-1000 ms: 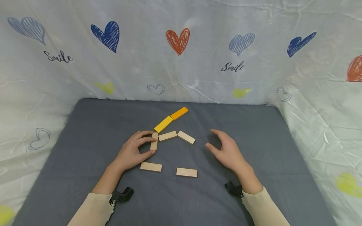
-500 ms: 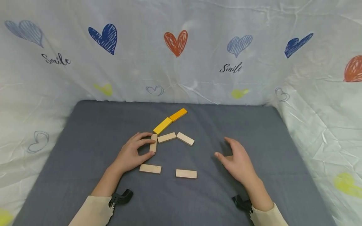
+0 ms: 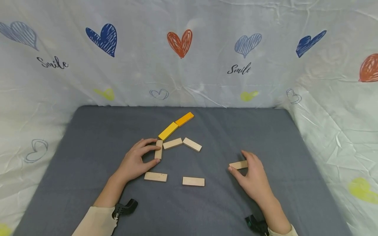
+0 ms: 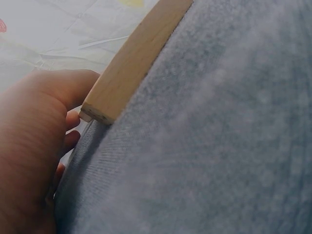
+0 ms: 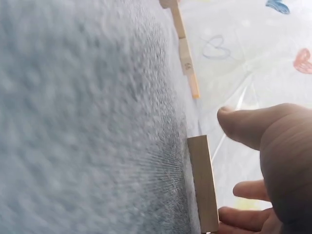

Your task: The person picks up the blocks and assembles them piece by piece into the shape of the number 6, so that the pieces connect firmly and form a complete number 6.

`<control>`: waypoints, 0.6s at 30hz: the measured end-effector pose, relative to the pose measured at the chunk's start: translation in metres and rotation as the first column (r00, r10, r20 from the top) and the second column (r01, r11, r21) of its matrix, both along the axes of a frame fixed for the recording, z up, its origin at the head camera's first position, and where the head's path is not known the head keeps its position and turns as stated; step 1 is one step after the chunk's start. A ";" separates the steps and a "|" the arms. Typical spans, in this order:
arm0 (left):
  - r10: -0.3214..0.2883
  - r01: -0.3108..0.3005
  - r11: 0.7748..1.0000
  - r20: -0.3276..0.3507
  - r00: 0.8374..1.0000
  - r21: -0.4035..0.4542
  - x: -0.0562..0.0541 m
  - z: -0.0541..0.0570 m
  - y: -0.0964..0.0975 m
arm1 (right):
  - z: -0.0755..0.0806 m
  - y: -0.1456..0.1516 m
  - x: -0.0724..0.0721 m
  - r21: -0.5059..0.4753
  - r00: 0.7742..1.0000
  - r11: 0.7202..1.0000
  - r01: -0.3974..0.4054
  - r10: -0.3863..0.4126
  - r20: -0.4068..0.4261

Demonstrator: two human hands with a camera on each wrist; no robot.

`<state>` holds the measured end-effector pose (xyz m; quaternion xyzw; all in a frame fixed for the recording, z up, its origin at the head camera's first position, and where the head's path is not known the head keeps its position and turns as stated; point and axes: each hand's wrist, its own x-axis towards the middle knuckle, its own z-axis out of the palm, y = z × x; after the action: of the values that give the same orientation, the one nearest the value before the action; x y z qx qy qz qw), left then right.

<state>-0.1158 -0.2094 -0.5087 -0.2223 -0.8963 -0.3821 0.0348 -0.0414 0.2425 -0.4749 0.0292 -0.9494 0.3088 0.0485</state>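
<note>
My left hand holds a plain wooden block by its ends in the head view, thumb at the near end and fingers at the far end and on top. In the left wrist view, a plain block covers part of the left hand. My right hand is around another plain block on the right, its thumb near the left end. The right wrist view shows that block on the cloth, with the thumb apart from it and fingertips by its lower end.
Two plain blocks, one left and one right, continue from the held block. A yellow block and an orange block angle away behind. Two more blocks lie in front on the grey cloth.
My right hand has moved right and nearer to me, down to the block on the right, which now shows between thumb and fingers. My left hand stays on its block.
</note>
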 end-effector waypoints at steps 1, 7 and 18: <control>-0.001 0.001 1.000 -0.004 1.000 0.001 0.000 0.000 0.000 | 0.000 -0.001 0.001 0.003 1.000 1.000 0.009 -0.009 -0.005; -0.001 0.001 1.000 -0.010 1.000 0.002 -0.001 -0.001 0.000 | 0.000 -0.003 0.008 0.027 0.998 0.998 0.055 -0.054 -0.022; 0.000 0.000 1.000 0.004 1.000 -0.001 0.000 0.001 0.000 | -0.007 -0.008 0.013 0.071 0.993 0.991 0.110 -0.107 -0.047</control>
<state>-0.1162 -0.2094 -0.5077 -0.2216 -0.8965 -0.3822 0.0331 -0.0287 0.2341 -0.4820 -0.0140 -0.9590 0.2701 0.0845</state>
